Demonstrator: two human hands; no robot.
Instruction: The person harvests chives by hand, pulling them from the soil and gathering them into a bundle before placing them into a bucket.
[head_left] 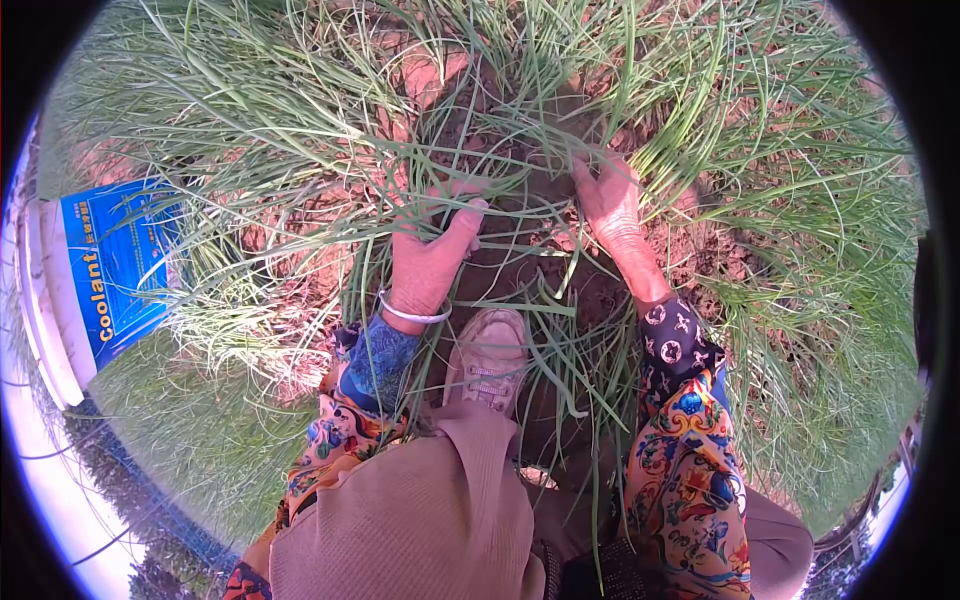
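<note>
Long, thin green onion leaves (pixel 300 150) surround both hands, and some cross over the fingers. My left hand (pixel 425 265), with a pale bangle at the wrist, is closed around several leaves, its thumb laid against the fingers. To its right, my right hand (pixel 612 205) reaches down between the clumps with its fingers curled. Leaves and shadow hide its fingertips, so what they grip cannot be made out. Loose leaves trail across the dark soil (pixel 510 275) between the hands and down past the shoe.
A white bucket (pixel 50 290) with a blue "Coolant" label stands at the left among the leaves. My light shoe (pixel 490 355) is planted on the soil below the hands. Dense green onion clumps (pixel 800 200) grow on the right, with reddish soil (pixel 430 75) showing between plants.
</note>
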